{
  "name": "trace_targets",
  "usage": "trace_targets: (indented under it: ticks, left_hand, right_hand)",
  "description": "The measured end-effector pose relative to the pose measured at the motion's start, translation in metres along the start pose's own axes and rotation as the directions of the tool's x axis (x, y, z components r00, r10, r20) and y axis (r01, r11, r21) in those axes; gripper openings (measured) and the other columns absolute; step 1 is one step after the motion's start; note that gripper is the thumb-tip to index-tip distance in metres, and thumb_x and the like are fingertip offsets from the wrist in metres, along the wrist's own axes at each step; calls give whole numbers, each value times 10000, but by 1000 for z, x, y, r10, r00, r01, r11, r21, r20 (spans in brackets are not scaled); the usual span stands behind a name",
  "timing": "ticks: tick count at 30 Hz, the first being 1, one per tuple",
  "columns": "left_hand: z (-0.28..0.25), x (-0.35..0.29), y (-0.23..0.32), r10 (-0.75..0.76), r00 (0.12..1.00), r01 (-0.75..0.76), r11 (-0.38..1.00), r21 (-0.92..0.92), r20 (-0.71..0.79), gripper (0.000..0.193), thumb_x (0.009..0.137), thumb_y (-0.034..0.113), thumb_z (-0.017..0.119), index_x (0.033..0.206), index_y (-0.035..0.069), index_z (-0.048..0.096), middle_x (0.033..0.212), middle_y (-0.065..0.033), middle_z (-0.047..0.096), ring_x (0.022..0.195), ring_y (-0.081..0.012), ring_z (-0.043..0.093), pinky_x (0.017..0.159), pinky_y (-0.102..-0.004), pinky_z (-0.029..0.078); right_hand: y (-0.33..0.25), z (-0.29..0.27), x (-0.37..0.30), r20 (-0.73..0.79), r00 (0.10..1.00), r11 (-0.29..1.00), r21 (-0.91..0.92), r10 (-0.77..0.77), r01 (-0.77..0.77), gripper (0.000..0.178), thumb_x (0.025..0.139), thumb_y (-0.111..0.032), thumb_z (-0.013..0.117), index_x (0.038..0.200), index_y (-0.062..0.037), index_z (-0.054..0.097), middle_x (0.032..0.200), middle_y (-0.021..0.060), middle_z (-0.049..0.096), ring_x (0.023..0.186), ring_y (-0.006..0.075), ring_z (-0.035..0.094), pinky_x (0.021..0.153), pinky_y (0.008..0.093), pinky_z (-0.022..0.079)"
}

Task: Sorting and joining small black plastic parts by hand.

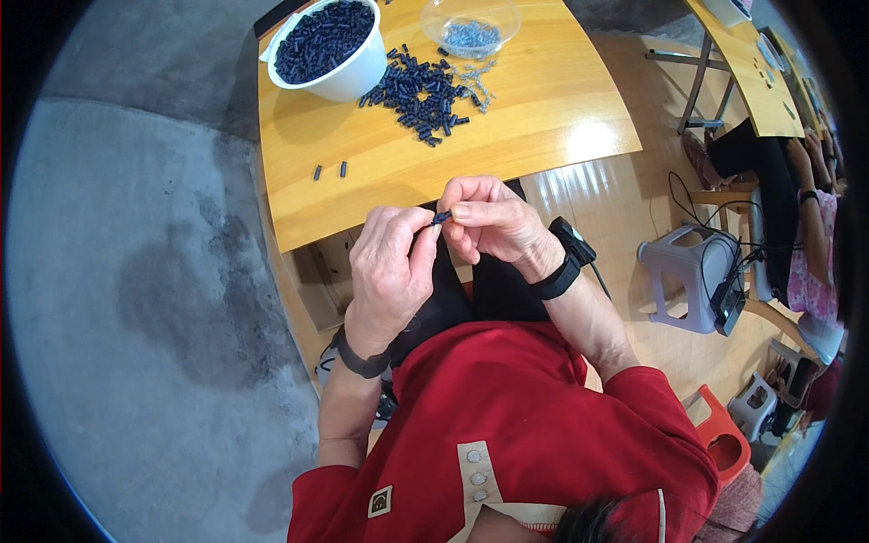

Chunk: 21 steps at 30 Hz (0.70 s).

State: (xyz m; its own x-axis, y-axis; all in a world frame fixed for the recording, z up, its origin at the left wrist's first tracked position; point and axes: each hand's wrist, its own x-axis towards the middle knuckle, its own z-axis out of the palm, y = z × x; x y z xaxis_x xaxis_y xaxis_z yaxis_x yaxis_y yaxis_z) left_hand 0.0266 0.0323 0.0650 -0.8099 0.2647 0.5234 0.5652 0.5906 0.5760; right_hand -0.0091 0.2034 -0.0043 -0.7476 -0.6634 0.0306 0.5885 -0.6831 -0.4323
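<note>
Just off the table's near edge, my left hand (391, 267) and my right hand (493, 222) meet, each in a pinch. Between their fingertips is a small dark blue cylindrical part (442, 217), mostly covered by the fingers. A loose pile of the same dark parts (421, 95) lies on the wooden table (543, 100). Beside the pile are small clear pieces (477, 86). Two single dark parts (343, 169) lie apart at the table's left side.
A white bucket (348, 77) full of dark parts stands at the far left of the table. Right of it is a clear bowl (434, 20) with small clear pieces. A grey stool (683, 271) with cables stands on the floor to the right, near another seated person (810, 235).
</note>
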Motion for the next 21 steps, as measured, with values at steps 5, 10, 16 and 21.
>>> trace_targets:
  ticks: [5, 10, 16, 21]
  left_hand:
    - [12, -19, -16, -100, 995, 100, 994, -42, 4, 201, 763, -57, 722, 924, 17, 626, 874, -113, 645, 795, -268, 630, 706, -343, 500]
    - [15, -16, -16, -44, 998, 47, 998, 51, -44, 200, 752, -38, 730, 911, 26, 627, 1019, -114, 662, 972, -291, 622, 846, -379, 484]
    - [11, -18, -21, -8, 1000, 5, 994, 111, 30, 216, 742, -19, 729, 924, 30, 623, 1115, -107, 645, 1112, -342, 579, 975, -436, 430]
    - [8, -22, -29, -24, 999, 23, 1000, 21, 36, 199, 751, -24, 717, 919, 26, 621, 1102, -117, 645, 1110, -346, 581, 958, -437, 449]
  right_hand:
    - [0, 6, -1, -113, 991, 989, -123, 69, -82, 206, 915, -210, 698, 924, -14, 635, 703, 28, 626, 588, 93, 612, 492, 247, 537]
    - [8, 3, 0, -273, 951, 956, -207, 147, -207, 255, 904, -287, 722, 890, -40, 660, 664, -17, 567, 542, 55, 513, 433, 204, 434]
    - [14, -3, 3, -199, 951, 949, -167, 235, -269, 236, 890, -274, 742, 881, -51, 668, 619, -64, 476, 489, 26, 343, 415, 188, 246]
    - [29, -6, 9, -121, 955, 962, 71, 271, -264, 148, 877, -174, 742, 848, -65, 645, 621, -72, 467, 469, 22, 293, 418, 195, 199]
